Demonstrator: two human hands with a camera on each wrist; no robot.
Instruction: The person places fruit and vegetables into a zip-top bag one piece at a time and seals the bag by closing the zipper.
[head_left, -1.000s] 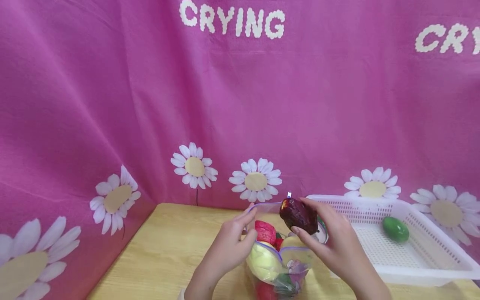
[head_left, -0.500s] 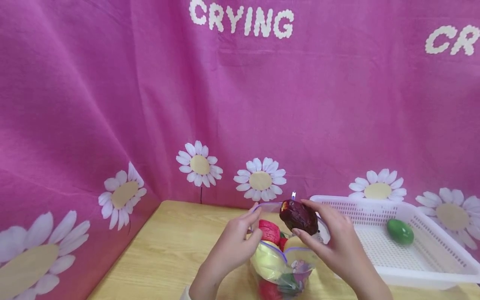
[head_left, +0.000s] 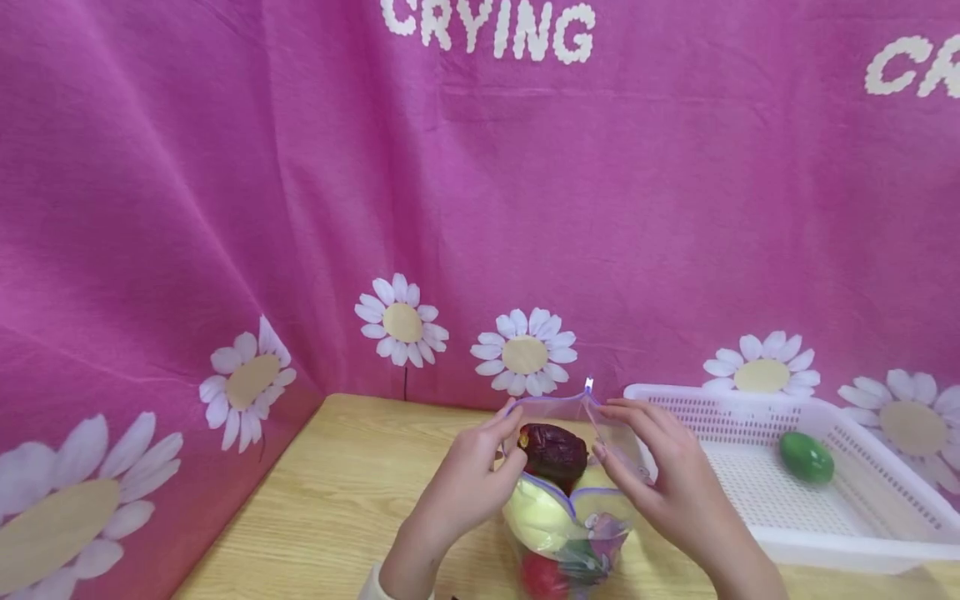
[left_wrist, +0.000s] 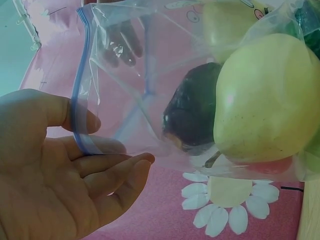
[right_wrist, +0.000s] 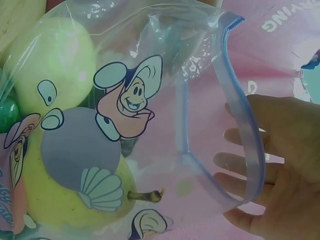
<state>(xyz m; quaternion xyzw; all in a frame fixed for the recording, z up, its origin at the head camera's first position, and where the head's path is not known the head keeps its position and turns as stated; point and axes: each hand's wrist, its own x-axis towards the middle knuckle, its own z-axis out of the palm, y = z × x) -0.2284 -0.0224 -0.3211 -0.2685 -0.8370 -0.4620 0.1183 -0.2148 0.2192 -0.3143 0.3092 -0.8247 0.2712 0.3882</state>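
Note:
A clear zip bag with a purple-blue zip edge and cartoon prints stands with its mouth open. My left hand pinches the left side of the rim, thumb on one face and fingers behind. A dark maroon wrinkled fruit lies inside near the top, beside a yellow-green pear. Another pear with a brown stem shows through the plastic in the right wrist view. Lower down are a red piece and green ones. My right hand rests at the right rim, fingers extended and holding nothing.
A white perforated basket stands on the right with one green oval fruit in it. The wooden table runs back to a pink cloth printed with daisies.
The dark maroon fruit has left my right hand and now sits inside the bag, further left and lower. My right fingers have spread along the rim. The left hand keeps its grip.

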